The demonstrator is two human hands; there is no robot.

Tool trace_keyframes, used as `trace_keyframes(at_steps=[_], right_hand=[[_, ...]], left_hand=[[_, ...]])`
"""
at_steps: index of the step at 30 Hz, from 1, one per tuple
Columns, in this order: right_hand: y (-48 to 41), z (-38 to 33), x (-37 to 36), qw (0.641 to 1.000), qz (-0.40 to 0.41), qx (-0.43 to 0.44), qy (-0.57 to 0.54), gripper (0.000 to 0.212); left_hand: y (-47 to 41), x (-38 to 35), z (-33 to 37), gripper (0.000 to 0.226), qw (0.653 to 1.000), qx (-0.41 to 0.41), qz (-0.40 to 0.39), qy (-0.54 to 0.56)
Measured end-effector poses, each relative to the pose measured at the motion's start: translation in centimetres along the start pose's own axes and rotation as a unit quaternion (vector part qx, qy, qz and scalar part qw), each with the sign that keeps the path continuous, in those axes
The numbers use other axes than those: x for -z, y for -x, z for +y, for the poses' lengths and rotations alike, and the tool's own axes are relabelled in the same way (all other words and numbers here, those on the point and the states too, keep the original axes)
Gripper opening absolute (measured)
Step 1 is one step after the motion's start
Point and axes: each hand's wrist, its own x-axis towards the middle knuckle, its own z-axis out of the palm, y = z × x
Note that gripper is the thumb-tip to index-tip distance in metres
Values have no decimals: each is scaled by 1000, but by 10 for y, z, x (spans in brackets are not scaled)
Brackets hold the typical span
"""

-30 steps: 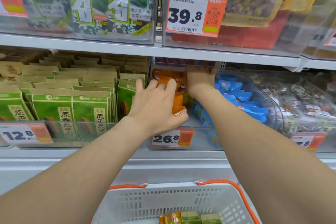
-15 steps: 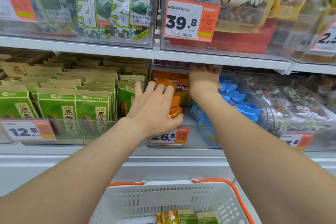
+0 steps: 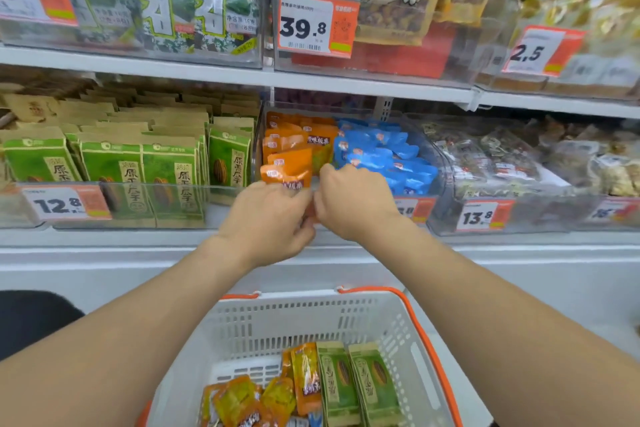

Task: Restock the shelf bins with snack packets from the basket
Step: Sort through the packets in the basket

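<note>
A clear shelf bin holds orange packets on its left and blue packets on its right. My left hand and my right hand meet at the bin's front edge, fingers curled. A sliver of an orange packet shows between them, and both seem to pinch it. Below, the white basket with orange handles holds several orange-yellow packets and two green packets.
To the left is a bin of green seed packets with a 12.8 tag. A bin of mixed clear-wrapped snacks is to the right. The upper shelf hangs low over the bins, carrying seaweed and nut bags.
Both hands pulled back from inside the bin to its front edge and came together. The right hand left the back of the bin. The view tilted down, showing more of the basket.
</note>
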Motion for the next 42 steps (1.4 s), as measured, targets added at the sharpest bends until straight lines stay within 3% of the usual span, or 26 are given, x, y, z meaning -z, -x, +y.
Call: trace_keyframes(at_steps=[5,10,15,18,21,23,26,28,35,42], right_hand=[[52,-23,-18,988,-152,36,19,17],[87,-35,-52,929,-365,41,47,13],[115,-44,-90,905,-420,68,4,27],[125,-53,-110,897,-428,107,-14,26],[128,-63,-123,886,-446,129,-15,15],[125,-67,-128,885,-444,138,-19,20],[118,-70,-136,890,-432,141,-37,27],[114,-70,-139,892,-427,146,-36,29],[107,-69,-144,891,-428,147,-37,26],[106,-66,-144,894,-423,139,-42,24]], left_hand=[[46,-24,21,30,973,75,-219,-25],[102,-61,41,28,918,104,-382,-13],[154,-99,48,17,831,155,-534,11],[185,-121,56,29,770,166,-616,18],[213,-141,66,71,720,147,-678,38],[224,-149,72,93,701,129,-701,31],[234,-160,74,112,704,101,-703,25],[237,-164,73,113,717,90,-691,30],[231,-159,75,76,758,60,-649,-19],[240,-169,82,65,782,-15,-621,-52]])
